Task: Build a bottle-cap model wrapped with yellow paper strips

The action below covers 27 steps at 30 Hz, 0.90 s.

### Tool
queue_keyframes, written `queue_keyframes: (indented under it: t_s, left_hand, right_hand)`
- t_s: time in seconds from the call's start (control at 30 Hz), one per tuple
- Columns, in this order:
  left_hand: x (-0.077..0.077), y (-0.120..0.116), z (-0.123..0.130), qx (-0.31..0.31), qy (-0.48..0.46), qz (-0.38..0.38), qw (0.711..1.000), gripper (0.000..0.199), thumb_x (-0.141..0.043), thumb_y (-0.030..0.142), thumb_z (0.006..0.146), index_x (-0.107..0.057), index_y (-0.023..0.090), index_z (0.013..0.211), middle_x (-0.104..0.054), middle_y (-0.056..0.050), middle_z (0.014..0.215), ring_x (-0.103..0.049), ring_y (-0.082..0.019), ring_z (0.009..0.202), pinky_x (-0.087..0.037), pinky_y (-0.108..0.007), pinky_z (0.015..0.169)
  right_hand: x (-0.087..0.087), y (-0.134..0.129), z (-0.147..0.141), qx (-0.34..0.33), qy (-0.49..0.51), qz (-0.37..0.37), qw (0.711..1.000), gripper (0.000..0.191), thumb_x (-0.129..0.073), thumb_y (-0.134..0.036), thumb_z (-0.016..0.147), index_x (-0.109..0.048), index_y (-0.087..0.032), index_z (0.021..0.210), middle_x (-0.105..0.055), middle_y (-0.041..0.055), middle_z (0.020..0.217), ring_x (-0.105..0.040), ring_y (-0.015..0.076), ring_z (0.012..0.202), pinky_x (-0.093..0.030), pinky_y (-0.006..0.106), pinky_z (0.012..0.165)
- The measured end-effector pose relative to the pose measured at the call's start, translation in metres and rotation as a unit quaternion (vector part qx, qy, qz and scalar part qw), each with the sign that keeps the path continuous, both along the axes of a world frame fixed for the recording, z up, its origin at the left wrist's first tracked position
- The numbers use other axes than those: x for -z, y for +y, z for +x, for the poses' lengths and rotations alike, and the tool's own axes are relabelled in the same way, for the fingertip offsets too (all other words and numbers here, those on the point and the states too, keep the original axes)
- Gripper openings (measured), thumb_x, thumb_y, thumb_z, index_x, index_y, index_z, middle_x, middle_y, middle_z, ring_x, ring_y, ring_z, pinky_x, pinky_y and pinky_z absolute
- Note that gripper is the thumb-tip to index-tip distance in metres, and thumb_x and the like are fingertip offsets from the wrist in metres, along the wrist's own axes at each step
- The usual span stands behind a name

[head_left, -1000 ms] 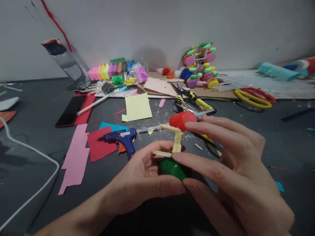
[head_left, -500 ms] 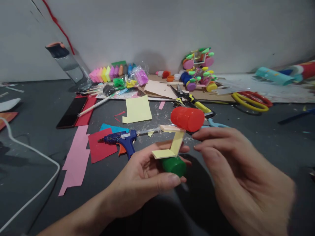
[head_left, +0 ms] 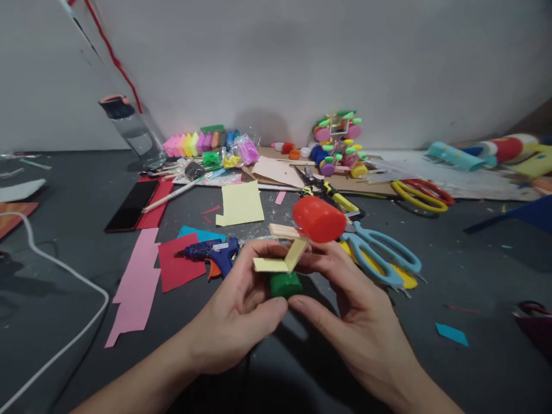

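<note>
Between my hands is a small craft model. Its green cylinder (head_left: 286,286) is at the bottom, under folded yellow card (head_left: 271,265) shaped like an L. Above the card are short wooden sticks (head_left: 284,231) and a red cylinder (head_left: 319,219) lying on its side. My left hand (head_left: 235,313) is closed round the model's left side, thumb on the green cylinder. My right hand (head_left: 353,310) grips it from the right, its thumb at the green cylinder's lower edge and its fingers behind, partly hidden.
Left of my hands lie a blue glue gun (head_left: 215,251), red paper (head_left: 181,270) and a phone (head_left: 131,206). To the right are blue-handled scissors (head_left: 383,253). Pliers (head_left: 338,198), a yellow sheet (head_left: 241,202), clay blocks (head_left: 194,142) and a water bottle (head_left: 133,132) stand or lie farther back.
My right hand has come in from the right and taken hold of the model, which has turned slightly and shifted left. The blue-handled scissors now show more fully as the view shifted.
</note>
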<state>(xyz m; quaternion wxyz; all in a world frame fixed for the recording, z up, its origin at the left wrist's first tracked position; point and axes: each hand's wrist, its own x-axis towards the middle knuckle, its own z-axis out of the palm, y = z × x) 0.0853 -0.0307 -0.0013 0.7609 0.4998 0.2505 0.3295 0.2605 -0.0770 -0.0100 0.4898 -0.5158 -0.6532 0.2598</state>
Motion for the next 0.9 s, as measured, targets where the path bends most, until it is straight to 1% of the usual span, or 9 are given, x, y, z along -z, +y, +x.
queue_keyframes:
  t_s: [0.13,0.23,0.33,0.4,0.53,0.63,0.73,0.8,0.9]
  left_hand:
    - [0.000,-0.001,-0.002,0.019,0.011,0.038,0.999,0.044,-0.055,0.000,0.089,-0.052,0.030,0.121,-0.060,0.000,0.131,-0.058,-0.011,0.118,-0.043,-0.020,0.099]
    - [0.000,-0.001,-0.001,0.030,-0.008,0.049,0.998,0.036,-0.060,0.010,0.091,-0.054,0.030,0.121,-0.058,-0.002,0.135,-0.056,-0.015,0.124,-0.043,-0.023,0.101]
    - [0.001,-0.001,0.001,-0.007,-0.037,0.070,0.997,0.025,-0.065,0.022,0.092,-0.059,0.029,0.114,-0.057,-0.002,0.138,-0.050,-0.019,0.132,-0.042,-0.027,0.106]
    - [0.002,-0.001,0.004,-0.052,-0.029,0.082,0.995,0.020,-0.068,0.023,0.090,-0.063,0.028,0.108,-0.060,-0.001,0.135,-0.050,-0.019,0.133,-0.041,-0.029,0.107]
    - [0.004,0.000,0.007,-0.122,0.012,0.113,0.986,0.016,-0.075,0.019,0.083,-0.071,0.026,0.097,-0.065,-0.002,0.120,-0.057,-0.020,0.121,-0.044,-0.031,0.102]
    - [0.005,0.002,0.008,-0.140,0.022,0.129,0.981,0.010,-0.076,0.018,0.081,-0.073,0.024,0.089,-0.069,-0.003,0.106,-0.062,-0.019,0.108,-0.047,-0.030,0.097]
    - [0.003,0.004,0.009,-0.150,0.024,0.120,0.981,0.007,-0.077,0.019,0.080,-0.074,0.021,0.086,-0.070,-0.004,0.101,-0.063,-0.019,0.102,-0.050,-0.028,0.091]
    - [0.002,0.005,0.010,-0.165,0.028,0.104,0.980,0.006,-0.078,0.019,0.079,-0.074,0.020,0.084,-0.070,-0.005,0.101,-0.064,-0.018,0.101,-0.051,-0.026,0.088]
    - [0.002,0.006,0.012,-0.201,0.037,0.074,0.976,0.007,-0.078,0.017,0.078,-0.072,0.019,0.082,-0.070,-0.003,0.099,-0.065,-0.018,0.098,-0.053,-0.026,0.087]
  right_hand:
    - [0.003,0.001,-0.001,-0.003,-0.004,0.008,1.000,0.040,-0.071,-0.030,0.088,-0.061,-0.038,0.126,-0.063,-0.0004,0.131,-0.057,0.0204,0.122,-0.046,0.037,0.107]
    - [0.003,0.001,-0.003,0.015,0.034,-0.013,0.999,0.044,-0.075,-0.035,0.084,-0.062,-0.032,0.126,-0.065,0.0041,0.130,-0.060,0.0249,0.122,-0.048,0.043,0.106]
    - [0.000,0.000,-0.005,0.031,0.046,-0.022,0.998,0.032,-0.076,-0.033,0.082,-0.065,-0.027,0.111,-0.064,0.0055,0.129,-0.061,0.0240,0.120,-0.051,0.041,0.103]
    - [-0.002,0.000,-0.005,0.034,0.022,-0.010,0.999,0.025,-0.074,-0.029,0.083,-0.064,-0.026,0.105,-0.062,0.0058,0.131,-0.062,0.0221,0.119,-0.053,0.037,0.100]
    - [0.000,-0.001,-0.006,0.024,-0.021,-0.004,0.999,0.025,-0.069,-0.024,0.085,-0.061,-0.027,0.108,-0.062,0.0055,0.130,-0.062,0.0214,0.119,-0.054,0.036,0.098]
    - [0.007,-0.001,-0.010,0.028,0.023,0.017,0.999,0.028,-0.071,-0.024,0.084,-0.059,-0.029,0.109,-0.063,0.0032,0.123,-0.063,0.0198,0.116,-0.053,0.035,0.098]
    - [0.014,0.000,-0.014,0.031,0.074,0.024,0.996,0.029,-0.073,-0.026,0.083,-0.060,-0.028,0.108,-0.064,0.0035,0.117,-0.063,0.0198,0.112,-0.053,0.036,0.097]
    - [0.016,0.001,-0.017,0.034,0.104,-0.006,0.994,0.033,-0.076,-0.026,0.080,-0.061,-0.027,0.110,-0.065,0.0033,0.115,-0.063,0.0202,0.111,-0.053,0.037,0.098]
    - [0.019,0.004,-0.020,0.035,0.189,-0.094,0.977,0.045,-0.081,-0.030,0.075,-0.062,-0.027,0.116,-0.068,0.0030,0.118,-0.063,0.0217,0.112,-0.051,0.038,0.100]
